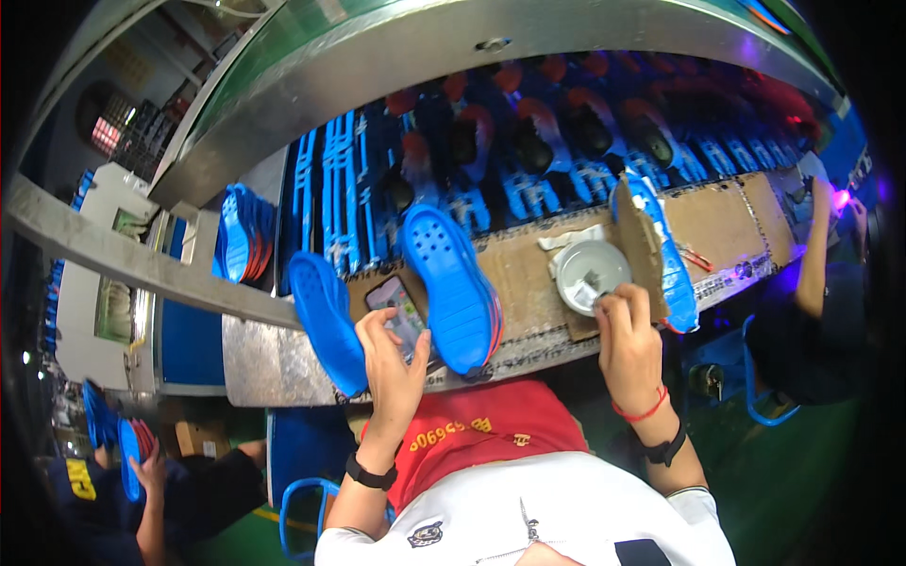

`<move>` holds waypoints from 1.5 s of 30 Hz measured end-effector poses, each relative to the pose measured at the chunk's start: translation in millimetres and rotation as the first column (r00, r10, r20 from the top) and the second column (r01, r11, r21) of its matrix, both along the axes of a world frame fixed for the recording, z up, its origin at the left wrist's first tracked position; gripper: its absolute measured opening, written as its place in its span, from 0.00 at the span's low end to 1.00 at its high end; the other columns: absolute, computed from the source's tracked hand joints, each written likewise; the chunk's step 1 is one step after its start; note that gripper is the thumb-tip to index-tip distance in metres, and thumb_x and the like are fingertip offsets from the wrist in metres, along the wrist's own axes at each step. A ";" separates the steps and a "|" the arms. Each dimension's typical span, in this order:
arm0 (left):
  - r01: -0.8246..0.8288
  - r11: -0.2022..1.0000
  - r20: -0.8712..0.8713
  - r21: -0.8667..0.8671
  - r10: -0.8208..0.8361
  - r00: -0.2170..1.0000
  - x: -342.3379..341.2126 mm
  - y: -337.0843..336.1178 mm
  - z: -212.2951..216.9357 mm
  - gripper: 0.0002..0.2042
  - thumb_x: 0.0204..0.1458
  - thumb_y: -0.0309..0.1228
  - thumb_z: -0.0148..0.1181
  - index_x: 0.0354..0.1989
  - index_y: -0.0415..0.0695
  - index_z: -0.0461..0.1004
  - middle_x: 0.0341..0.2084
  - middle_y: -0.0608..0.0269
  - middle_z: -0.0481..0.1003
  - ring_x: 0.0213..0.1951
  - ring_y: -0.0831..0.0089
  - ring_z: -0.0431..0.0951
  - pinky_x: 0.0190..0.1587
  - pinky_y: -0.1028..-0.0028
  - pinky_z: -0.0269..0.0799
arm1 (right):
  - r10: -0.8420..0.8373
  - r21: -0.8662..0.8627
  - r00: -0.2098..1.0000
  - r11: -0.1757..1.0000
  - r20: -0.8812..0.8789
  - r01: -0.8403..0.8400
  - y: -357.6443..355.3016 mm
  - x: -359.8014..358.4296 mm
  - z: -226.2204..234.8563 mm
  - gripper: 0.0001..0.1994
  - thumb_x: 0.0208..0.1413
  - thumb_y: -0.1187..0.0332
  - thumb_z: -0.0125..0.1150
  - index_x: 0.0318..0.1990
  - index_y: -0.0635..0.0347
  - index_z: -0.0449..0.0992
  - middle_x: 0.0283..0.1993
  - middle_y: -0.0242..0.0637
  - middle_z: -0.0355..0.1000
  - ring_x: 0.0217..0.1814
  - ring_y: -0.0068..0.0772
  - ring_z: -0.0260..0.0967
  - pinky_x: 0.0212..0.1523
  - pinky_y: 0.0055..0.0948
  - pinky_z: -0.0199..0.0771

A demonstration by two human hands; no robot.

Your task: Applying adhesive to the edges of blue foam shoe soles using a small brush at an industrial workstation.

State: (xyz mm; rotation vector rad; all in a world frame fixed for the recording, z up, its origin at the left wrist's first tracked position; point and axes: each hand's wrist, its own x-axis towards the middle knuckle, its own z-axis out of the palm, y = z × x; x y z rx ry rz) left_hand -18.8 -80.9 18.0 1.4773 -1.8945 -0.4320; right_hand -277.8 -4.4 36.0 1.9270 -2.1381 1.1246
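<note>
My left hand (392, 373) is held above the table's near edge with thumb and fingers apart and nothing visible between them. Beneath its fingers lies a phone (400, 307) with a lit screen. On one side of that hand a blue shoe sole (326, 321) leans over the edge; on the other stands a stack of blue soles (448, 283) with red-orange rims. My right hand (630, 349) has its fingers pinched together at the near rim of a round pale bowl (573, 259). Whatever the pinch holds is too small to make out. Some dark matter sits in the bowl.
Cardboard (528, 274) covers the worktop. A blue sole (675, 269) stands beside a cardboard flap (642, 250), near a red-handled tool (696, 258). Behind runs a rack of blue strips and shoe forms (533, 141). More soles (247, 236) are stacked left. Co-workers sit at both sides.
</note>
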 end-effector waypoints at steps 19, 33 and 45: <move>0.462 0.817 -0.848 0.345 0.061 0.526 -2.7 1.3 10.5 0.21 0.49 0.16 0.56 0.52 0.34 0.60 0.45 0.54 0.70 0.48 0.68 0.73 0.50 0.71 0.70 | -0.018 0.277 0.985 0.959 -0.169 0.065 -30.4 -16.3 -34.0 0.06 0.50 0.78 0.51 0.35 0.65 0.63 0.42 0.50 0.62 0.28 0.54 0.71 0.28 0.45 0.73; 0.536 0.745 -0.828 0.398 0.040 0.559 -52.0 -8.4 6.4 0.25 0.49 0.15 0.55 0.57 0.33 0.57 0.46 0.51 0.71 0.44 0.71 0.75 0.44 0.75 0.75 | 0.031 0.240 0.989 0.971 -0.146 0.005 -32.4 -16.6 -25.6 0.05 0.53 0.75 0.52 0.36 0.63 0.65 0.42 0.47 0.63 0.27 0.54 0.70 0.26 0.45 0.71; 0.409 0.873 -0.751 0.264 -0.080 0.656 -74.8 -4.4 5.6 0.27 0.49 0.17 0.57 0.58 0.32 0.56 0.40 0.52 0.74 0.38 0.73 0.77 0.40 0.77 0.75 | 0.127 0.037 0.984 0.990 0.128 -0.133 -12.6 -3.0 21.4 0.05 0.47 0.79 0.59 0.33 0.64 0.71 0.37 0.44 0.67 0.31 0.46 0.70 0.29 0.35 0.70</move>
